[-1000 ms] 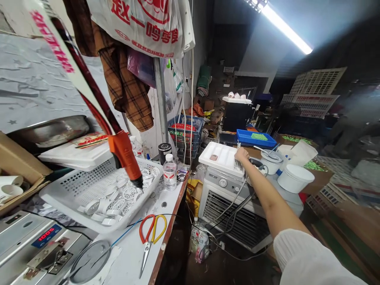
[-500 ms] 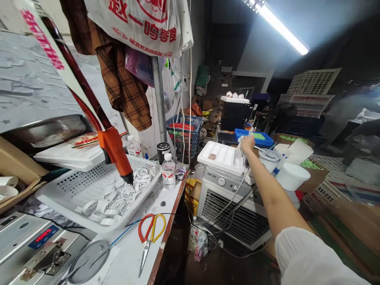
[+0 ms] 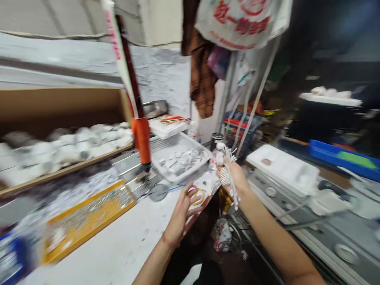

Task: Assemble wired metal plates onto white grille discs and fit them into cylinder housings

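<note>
My right hand is closed around a bundle of white wires, held over the table's right edge. Loose ends of the bundle stick out above the fingers and hang below them; motion smears the detail. My left hand has its fingers apart and holds nothing. It is over the front of the white table, close to scissors with a yellow handle, which it partly hides. Behind both hands, a white plastic basket contains many small white parts.
An orange electric screwdriver hangs above the table. To the left are a yellow tray of small metal pieces and a cardboard box of white cylinders. On the right, an air cooler carries a white foam tray.
The view has swung left. My right hand has come back from beside the foam tray to the table's edge with the wires. My left hand has come into view.
</note>
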The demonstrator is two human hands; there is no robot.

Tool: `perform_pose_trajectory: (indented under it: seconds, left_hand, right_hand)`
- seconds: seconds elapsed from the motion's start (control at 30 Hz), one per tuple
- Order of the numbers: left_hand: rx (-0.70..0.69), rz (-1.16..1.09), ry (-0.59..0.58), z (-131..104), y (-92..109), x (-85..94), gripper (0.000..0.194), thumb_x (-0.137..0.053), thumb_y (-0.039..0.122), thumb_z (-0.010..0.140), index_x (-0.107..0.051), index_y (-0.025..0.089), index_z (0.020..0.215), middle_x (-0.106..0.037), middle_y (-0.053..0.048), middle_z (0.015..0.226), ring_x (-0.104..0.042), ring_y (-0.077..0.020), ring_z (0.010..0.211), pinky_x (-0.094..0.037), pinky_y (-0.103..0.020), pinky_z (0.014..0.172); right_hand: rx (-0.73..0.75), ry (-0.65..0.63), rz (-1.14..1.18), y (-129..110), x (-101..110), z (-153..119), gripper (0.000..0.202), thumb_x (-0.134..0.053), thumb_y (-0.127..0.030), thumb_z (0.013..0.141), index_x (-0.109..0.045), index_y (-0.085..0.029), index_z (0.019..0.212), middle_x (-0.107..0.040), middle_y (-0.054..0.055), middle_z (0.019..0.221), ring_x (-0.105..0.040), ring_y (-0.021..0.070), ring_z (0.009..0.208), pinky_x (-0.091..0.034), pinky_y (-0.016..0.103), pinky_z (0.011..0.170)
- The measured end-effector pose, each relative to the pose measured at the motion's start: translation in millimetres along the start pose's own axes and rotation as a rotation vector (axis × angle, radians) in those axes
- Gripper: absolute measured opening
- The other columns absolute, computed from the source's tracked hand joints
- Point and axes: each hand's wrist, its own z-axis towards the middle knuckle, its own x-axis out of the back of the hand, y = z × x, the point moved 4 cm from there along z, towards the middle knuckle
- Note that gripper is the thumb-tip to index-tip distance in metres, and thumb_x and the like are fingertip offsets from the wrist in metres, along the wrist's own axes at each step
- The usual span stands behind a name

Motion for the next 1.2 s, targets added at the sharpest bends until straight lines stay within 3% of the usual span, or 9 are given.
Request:
perform_pose_trajectory:
  seconds: [0.1, 0.2, 0.3, 0.43, 0.7, 0.87, 1.03, 1.1, 1.2]
  left_hand:
    - [0.083, -0.144, 0.069, -28.1, 7.7, 23.1, 0.079, -0.051, 0.08, 0.072, -0.056, 0.024, 0.128, -0.065, -0.01, 0.109, -0.065, -0.019, 0.074, -0.052, -0.028, 0.05]
    - [-0.078, 0.042, 0.394, -53.5, 18.4, 71.2, 0.067, -0.054, 0.073, 0.075, -0.064, 0.02, 0.114, -0.066, -0.008, 0.094, -0.061, -0.0156, 0.066, -0.048, -0.024, 0.048]
    - [-0.28, 0.32, 0.705, -82.5, 26.9, 123.1, 0.053, -0.054, 0.065, 0.081, -0.067, 0.019, 0.102, -0.068, -0.007, 0.091, -0.064, -0.0193, 0.082, -0.053, -0.028, 0.065]
    - [-0.356, 0.426, 0.969, -114.0, 21.5, 178.0, 0.043, -0.053, 0.056, 0.083, -0.064, 0.019, 0.101, -0.068, -0.008, 0.104, -0.062, -0.02, 0.1, -0.049, -0.032, 0.087]
    - [-0.299, 0.524, 1.351, -155.4, -22.0, 232.9, 0.032, -0.044, 0.047, 0.088, -0.055, 0.02, 0.078, -0.057, -0.001, 0.068, -0.053, -0.0173, 0.066, -0.041, -0.029, 0.067]
    - [-0.267, 0.536, 1.407, -170.6, -30.2, 245.8, 0.029, -0.049, 0.049, 0.086, -0.056, 0.021, 0.083, -0.057, -0.001, 0.07, -0.053, -0.0168, 0.066, -0.039, -0.027, 0.066]
    - [-0.257, 0.442, 1.41, -177.4, -12.8, 267.9, 0.038, -0.044, 0.058, 0.086, -0.051, 0.021, 0.086, -0.046, 0.005, 0.061, -0.046, -0.0124, 0.048, -0.04, -0.025, 0.052]
    - [-0.241, 0.383, 1.398, -178.9, -5.3, 275.8, 0.042, -0.038, 0.062, 0.087, -0.048, 0.021, 0.086, -0.04, 0.008, 0.057, -0.04, -0.0104, 0.039, -0.035, -0.024, 0.042]
    - [-0.226, 0.346, 1.344, -180.4, 4.0, 277.5, 0.043, -0.041, 0.064, 0.086, -0.047, 0.022, 0.086, -0.038, 0.009, 0.054, -0.036, -0.009, 0.034, -0.031, -0.022, 0.037]
  right_hand:
    - [-0.098, -0.119, -0.063, 62.6, -84.2, -60.9, 0.038, -0.06, -0.057, 0.081, -0.056, -0.02, 0.091, -0.052, -0.006, 0.054, -0.056, 0.0144, 0.05, -0.046, 0.026, 0.046]
    - [-0.101, -0.265, -0.117, 99.9, -142.4, -104.5, 0.041, -0.062, -0.058, 0.078, -0.06, -0.02, 0.094, -0.065, 0.0, 0.075, -0.064, 0.0184, 0.077, -0.052, 0.03, 0.068]
    - [-0.125, -0.502, -0.107, 128.0, -187.3, -131.9, 0.04, -0.067, -0.055, 0.073, -0.064, -0.019, 0.09, -0.068, 0.003, 0.089, -0.062, 0.0204, 0.093, -0.048, 0.032, 0.085]
    - [-0.199, -0.751, -0.091, 167.8, -226.2, -163.7, 0.039, -0.071, -0.055, 0.07, -0.064, -0.017, 0.071, -0.066, 0.001, 0.071, -0.061, 0.0196, 0.077, -0.047, 0.031, 0.075]
    - [-0.336, -0.561, 0.03, 239.1, -240.6, -202.6, 0.058, -0.038, -0.079, 0.079, -0.039, -0.024, 0.062, -0.035, -0.007, 0.05, -0.038, 0.0113, 0.049, -0.04, 0.027, 0.055]
    - [-0.449, -0.551, 0.041, 261.6, -248.3, -201.2, 0.058, -0.036, -0.081, 0.078, -0.032, -0.025, 0.062, -0.016, -0.012, 0.046, -0.019, 0.0086, 0.039, -0.033, 0.024, 0.045]
    - [-0.478, -0.569, -0.148, 267.8, -238.2, -198.1, 0.053, -0.055, -0.076, 0.069, -0.046, -0.024, 0.069, -0.04, -0.008, 0.049, -0.048, 0.0142, 0.049, -0.048, 0.032, 0.057]
    - [-0.456, -0.583, -0.262, 255.2, -225.6, -191.6, 0.053, -0.072, -0.068, 0.057, -0.056, -0.021, 0.077, -0.06, 0.002, 0.066, -0.063, 0.0244, 0.075, -0.051, 0.04, 0.074]
    - [-0.321, -0.575, -0.538, 215.6, -205.3, -176.2, 0.066, -0.083, -0.054, 0.049, -0.062, -0.017, 0.1, -0.066, 0.017, 0.104, -0.051, 0.0402, 0.119, -0.037, 0.053, 0.102]
